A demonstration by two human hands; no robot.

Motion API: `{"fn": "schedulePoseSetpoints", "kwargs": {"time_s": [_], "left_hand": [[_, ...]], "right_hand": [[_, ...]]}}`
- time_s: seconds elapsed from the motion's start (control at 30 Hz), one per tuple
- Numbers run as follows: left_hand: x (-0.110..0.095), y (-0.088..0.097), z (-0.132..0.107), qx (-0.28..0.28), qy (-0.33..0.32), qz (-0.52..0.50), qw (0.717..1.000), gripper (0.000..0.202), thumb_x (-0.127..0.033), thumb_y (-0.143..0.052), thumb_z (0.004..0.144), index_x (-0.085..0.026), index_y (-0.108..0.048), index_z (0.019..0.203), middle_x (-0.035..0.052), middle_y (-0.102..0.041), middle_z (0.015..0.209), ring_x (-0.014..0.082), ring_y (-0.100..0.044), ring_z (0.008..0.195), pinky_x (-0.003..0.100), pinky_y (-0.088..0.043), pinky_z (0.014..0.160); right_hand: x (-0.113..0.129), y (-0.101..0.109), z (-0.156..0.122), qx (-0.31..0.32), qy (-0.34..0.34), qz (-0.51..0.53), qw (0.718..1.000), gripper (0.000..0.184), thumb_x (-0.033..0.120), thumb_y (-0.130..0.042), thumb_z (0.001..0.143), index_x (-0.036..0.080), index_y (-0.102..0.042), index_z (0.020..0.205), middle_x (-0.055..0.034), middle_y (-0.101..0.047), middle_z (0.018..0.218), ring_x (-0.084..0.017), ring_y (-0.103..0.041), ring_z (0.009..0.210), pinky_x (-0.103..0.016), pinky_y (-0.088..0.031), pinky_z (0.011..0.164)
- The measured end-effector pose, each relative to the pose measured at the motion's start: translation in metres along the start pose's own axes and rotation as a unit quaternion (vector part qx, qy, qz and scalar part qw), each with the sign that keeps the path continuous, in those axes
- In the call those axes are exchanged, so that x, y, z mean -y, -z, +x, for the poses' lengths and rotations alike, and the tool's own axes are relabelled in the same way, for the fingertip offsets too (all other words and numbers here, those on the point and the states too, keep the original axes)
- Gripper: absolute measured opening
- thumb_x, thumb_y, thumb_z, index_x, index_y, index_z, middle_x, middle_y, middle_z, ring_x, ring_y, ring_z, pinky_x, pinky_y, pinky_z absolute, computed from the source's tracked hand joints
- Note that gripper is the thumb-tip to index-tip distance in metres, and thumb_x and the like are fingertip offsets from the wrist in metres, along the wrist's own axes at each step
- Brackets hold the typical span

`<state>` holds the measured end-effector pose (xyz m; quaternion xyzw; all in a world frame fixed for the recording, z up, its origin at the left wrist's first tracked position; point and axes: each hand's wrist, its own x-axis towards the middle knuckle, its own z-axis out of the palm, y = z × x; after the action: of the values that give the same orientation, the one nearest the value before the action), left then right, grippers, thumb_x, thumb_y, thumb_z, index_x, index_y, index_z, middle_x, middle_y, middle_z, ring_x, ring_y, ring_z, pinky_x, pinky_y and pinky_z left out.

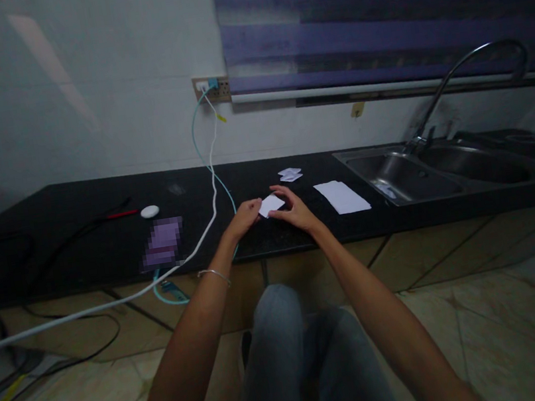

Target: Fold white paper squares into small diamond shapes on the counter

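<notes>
Between my two hands is a small white piece of paper, turned cornerwise over the dark counter. My left hand pinches its left corner. Thumb and fingers of my right hand curve around its right side, gripping it at the edges. Just beyond my hands lie folded paper pieces. To the right of my right hand rests a stack of white paper sheets, slightly fanned.
A steel double sink with a curved faucet is at the right. White cable runs from the wall outlet across the counter. On the left are a blurred purple rectangle and a round white object.
</notes>
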<state>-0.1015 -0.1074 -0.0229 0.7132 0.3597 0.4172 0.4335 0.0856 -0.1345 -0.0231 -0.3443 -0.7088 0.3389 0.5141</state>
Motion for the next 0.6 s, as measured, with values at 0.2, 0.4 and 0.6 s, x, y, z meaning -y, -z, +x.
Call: {"fn": "schedulePoseSetpoints", "kwargs": {"time_s": [0.2, 0.4, 0.6], "left_hand": [[0.0053, 0.0, 0.0016, 0.009, -0.014, 0.008, 1.0, 0.044, -0.057, -0.045, 0.085, -0.015, -0.055, 0.075, -0.0034, -0.045, 0.054, 0.0092, -0.039, 0.048, 0.021, -0.028, 0.047], [0.0023, 0.0003, -0.0012, 0.021, -0.01, 0.009, 1.0, 0.043, -0.055, -0.044, 0.087, -0.015, -0.053, 0.074, -0.0048, -0.045, 0.05, 0.0082, -0.038, 0.044, 0.021, -0.028, 0.046], [-0.0017, 0.0006, -0.0022, 0.025, -0.011, 0.013, 1.0, 0.04, -0.053, -0.049, 0.085, -0.016, -0.051, 0.07, -0.0029, -0.051, 0.052, 0.0091, -0.045, 0.048, 0.021, -0.035, 0.05]], "right_hand": [[-0.0032, 0.0002, -0.0054, 0.029, 0.028, -0.095, 0.995, 0.056, 0.041, -0.08, 0.063, 0.026, -0.064, 0.114, -0.0086, -0.044, 0.131, -0.026, -0.041, 0.126, -0.039, -0.04, 0.1], [-0.0078, 0.0011, -0.0045, 0.022, 0.009, -0.086, 0.996, 0.042, 0.044, -0.073, 0.071, 0.027, -0.067, 0.11, -0.0069, -0.047, 0.131, -0.023, -0.044, 0.125, -0.039, -0.035, 0.104], [-0.0088, 0.0016, -0.0003, 0.015, 0.002, -0.087, 0.996, 0.033, 0.047, -0.067, 0.076, 0.026, -0.071, 0.1, -0.0065, -0.051, 0.128, -0.022, -0.043, 0.126, -0.038, -0.029, 0.108]]}}
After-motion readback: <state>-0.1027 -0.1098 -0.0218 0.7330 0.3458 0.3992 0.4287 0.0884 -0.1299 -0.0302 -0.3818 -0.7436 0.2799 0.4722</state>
